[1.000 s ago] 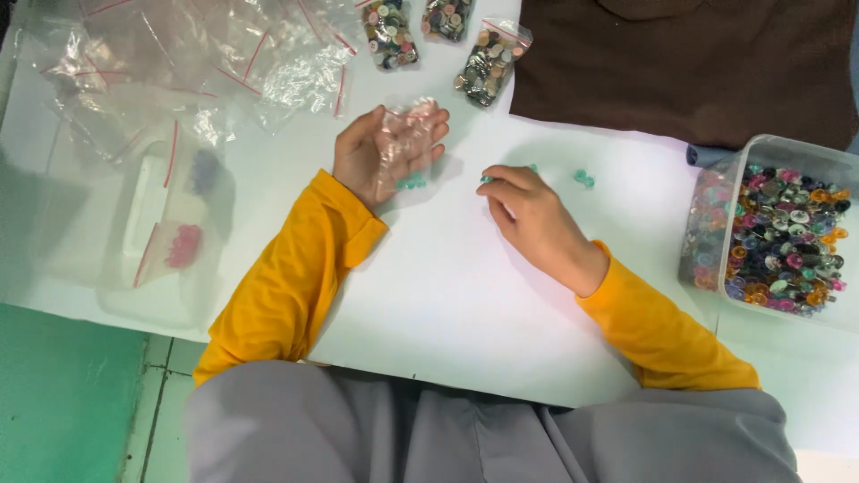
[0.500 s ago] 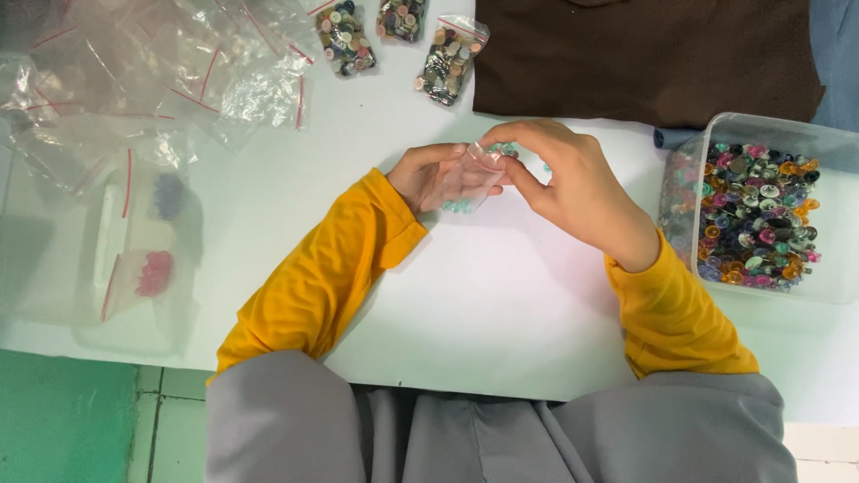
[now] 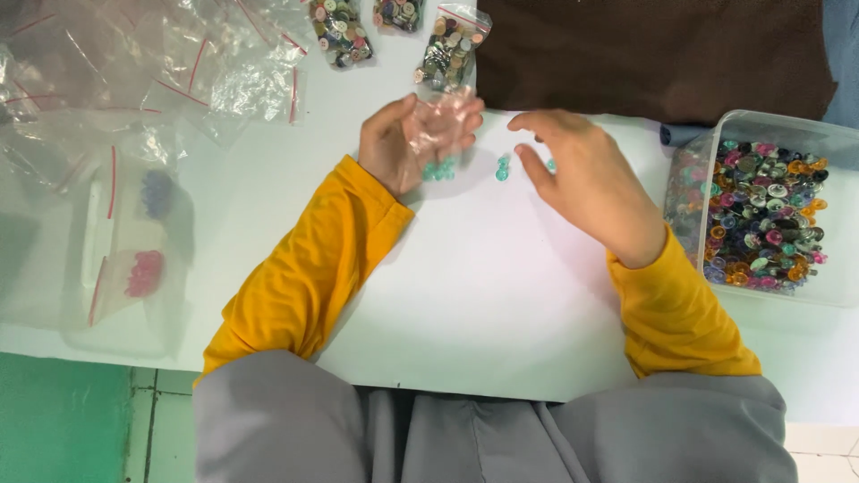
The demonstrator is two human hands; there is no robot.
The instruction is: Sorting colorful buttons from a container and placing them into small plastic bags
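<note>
My left hand (image 3: 400, 141) holds a small clear plastic bag (image 3: 438, 134) upright over the white table (image 3: 465, 295); a few teal buttons sit in the bag's bottom (image 3: 438, 170). My right hand (image 3: 586, 179) hovers palm down just right of it, fingers spread, holding nothing that I can see. Two loose teal buttons (image 3: 503, 167) lie on the table between the hands, another (image 3: 551, 165) is partly under my right fingers. Both arms wear yellow sleeves.
A clear tub (image 3: 765, 215) full of mixed coloured buttons stands at the right. Filled button bags (image 3: 447, 49) lie at the top centre, a pile of clear zip bags (image 3: 152, 63) at the top left. A clear box (image 3: 134, 259) holds pink and blue buttons. Brown cloth (image 3: 653, 54) lies behind.
My right hand has pulled away from the bag and dropped to the table on the right. The left hand still holds the bag, now with teal buttons in it.
</note>
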